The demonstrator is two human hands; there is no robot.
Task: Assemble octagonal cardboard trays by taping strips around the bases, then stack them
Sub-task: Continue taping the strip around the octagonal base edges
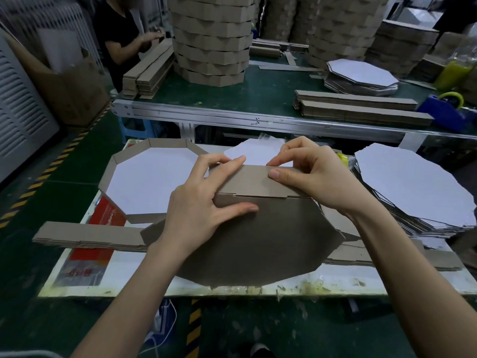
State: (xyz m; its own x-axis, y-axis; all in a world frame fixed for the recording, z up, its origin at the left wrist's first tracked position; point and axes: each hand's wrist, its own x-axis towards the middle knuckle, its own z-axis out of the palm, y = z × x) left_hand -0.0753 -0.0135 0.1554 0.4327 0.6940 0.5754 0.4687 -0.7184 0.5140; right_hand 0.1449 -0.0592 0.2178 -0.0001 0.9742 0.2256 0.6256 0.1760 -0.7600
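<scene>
On the white bench [134,282], pinching brown cardboard strip [254,182] in left hand [196,210] and right hand [315,177] at brown octagonal base [258,241]; keep edges flush.

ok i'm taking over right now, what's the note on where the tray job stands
Left hand grips the strip against the base edge, thumb on the base's brown face. Right hand pinches the strip's top edge.
The base is tilted up at the table near edge; spare strips lie left, a pile of bases right.
Done: one walled tray lies behind the left hand.
Left: wrap and tape this strip round the base, then stack it.
</scene>
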